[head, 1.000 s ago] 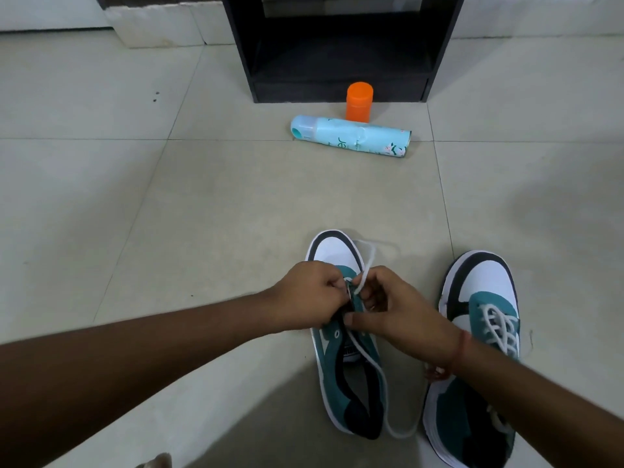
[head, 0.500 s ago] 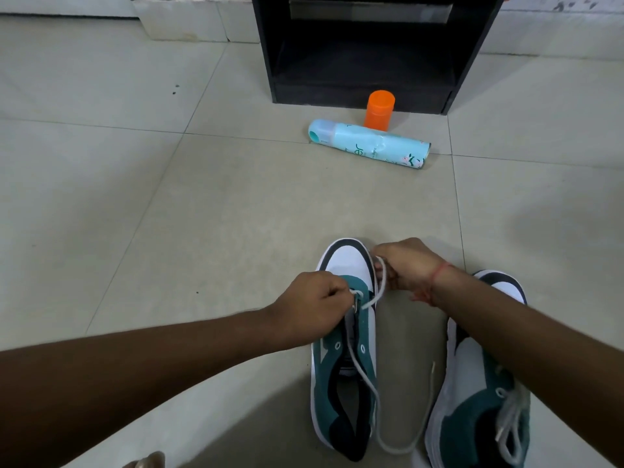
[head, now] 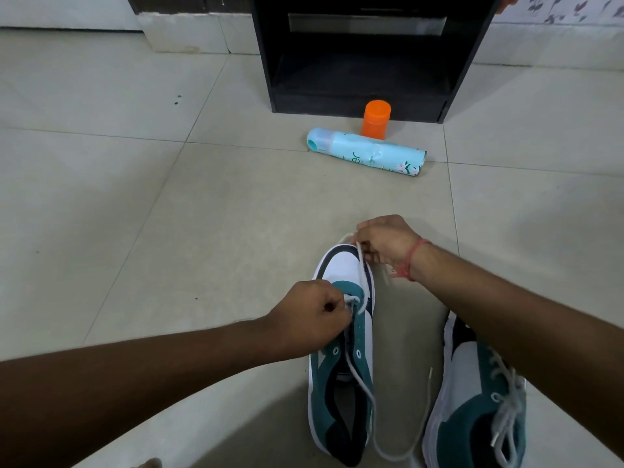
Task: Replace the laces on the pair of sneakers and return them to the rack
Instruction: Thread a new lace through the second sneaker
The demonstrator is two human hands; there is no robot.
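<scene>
White lace (head: pixel 363 275) only at lowest eyelets of left sneaker (head: pixel 341 366) on tiled floor (head: pixel 135 231), upper eyelets bare, loose end trailing by heel; left hand (head: pixel 314 320) curled, pinching lace at bottom eyelet; right hand (head: pixel 385 241) curled round other end, drawn out past toe. Right sneaker (head: pixel 479 400) just beside, looks fully laced, so roughly halfway by judgement: remaining eyelets, tying, then both onto black rack (head: pixel 364 72), well apart beyond spray can (head: pixel 366 152) and orange cap (head: pixel 376 119).
</scene>
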